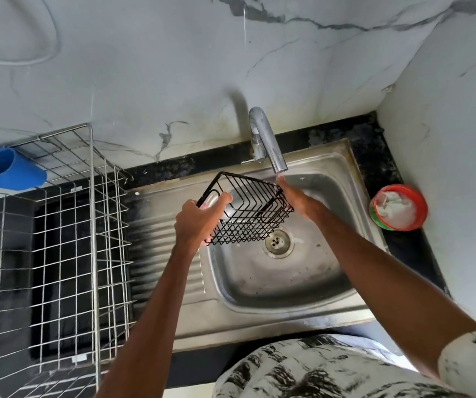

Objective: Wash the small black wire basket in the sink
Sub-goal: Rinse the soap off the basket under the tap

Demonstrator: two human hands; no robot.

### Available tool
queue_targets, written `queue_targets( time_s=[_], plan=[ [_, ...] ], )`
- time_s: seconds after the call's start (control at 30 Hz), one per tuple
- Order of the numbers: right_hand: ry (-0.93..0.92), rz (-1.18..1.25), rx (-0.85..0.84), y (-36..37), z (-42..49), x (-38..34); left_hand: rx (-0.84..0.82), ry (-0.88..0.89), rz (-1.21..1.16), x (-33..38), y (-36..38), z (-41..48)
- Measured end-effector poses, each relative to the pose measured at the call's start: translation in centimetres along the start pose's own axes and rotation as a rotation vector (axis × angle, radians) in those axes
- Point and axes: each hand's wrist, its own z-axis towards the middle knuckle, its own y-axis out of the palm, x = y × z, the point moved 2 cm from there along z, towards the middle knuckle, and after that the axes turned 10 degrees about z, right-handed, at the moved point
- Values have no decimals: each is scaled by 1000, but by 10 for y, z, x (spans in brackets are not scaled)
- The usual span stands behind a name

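Partly hidden, left hand (pixel 195 225) gripping basket (pixel 246 211), right hand (pixel 294 198) blurred beneath tap (pixel 269 145)

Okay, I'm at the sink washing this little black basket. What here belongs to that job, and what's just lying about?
Part of the job:
black wire basket
left hand, gripping its edge
right hand, at its other side
tap
sink

Just lying about:
silver wire rack
blue container
red-rimmed tub

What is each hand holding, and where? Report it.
Left hand grips the basket by its left rim; right hand presses flat against its right side.
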Motion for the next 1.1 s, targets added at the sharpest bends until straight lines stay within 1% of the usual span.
queue_targets(
  time_s=[0.13,0.23,0.3,0.4,0.5,0.67,0.8,0.9,0.97,1.1],
  plan=[
    [91,214,7,-5,6,3,8,-7,-51,-6,-3,-3],
    [132,281,-79,-9,8,11,0,7,-70,-6,-7,-10],
    [108,240,-88,-16,1,6,-28,-18,-109,-15,-5,-5],
    [40,185,-79,-31,-5,-4,-112,-38,-185,-29,2,5],
    [21,116,-64,-40,-13,-16,-135,-48,-252,-34,8,6],
    [-5,-151,94,-39,-10,-26,-182,-37,-397,-35,14,2],
    [-46,-299,242,-36,-17,-35,-219,-74,-394,-39,18,5],
    [-85,-388,315,-36,-21,-42,-188,-55,-408,-39,18,8],
    [-92,-465,347,-37,-24,-46,-136,-22,-368,-34,22,6],
    [-121,-600,381,-31,-36,-53,94,100,-68,-5,38,-16]
  ],
)
